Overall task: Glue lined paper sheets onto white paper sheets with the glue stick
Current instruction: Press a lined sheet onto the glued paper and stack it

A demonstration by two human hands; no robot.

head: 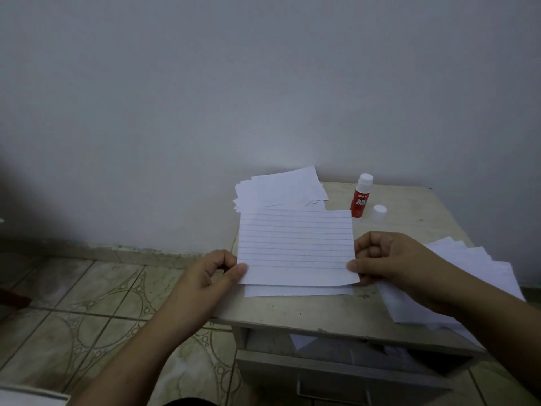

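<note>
Thumbs and curled fingers of the left hand (218, 266) and right hand (380, 259) pinch opposite side edges of one lined white paper sheet (295, 247), held over one plain white sheet (298, 290) on the beige table (322, 312). Lowered crooked, it could bond skewed or wrinkled. One red glue stick (360, 197) stands uncapped beside one white cap (379, 212); two loose paper stacks (281, 189) flank them.

The scene is dim and bluish-grey, with soft, even light and no glare; the wall (263, 83) is brightest around the centre and falls into a dark shadow toward 9 o'clock. The wide lens bows the floor tiles (87, 303) and the desk (322, 315) edge near the frame's borders. Fine detail is soft and slightly smeared, most of all at the 5 and 7 o'clock corners.
</note>
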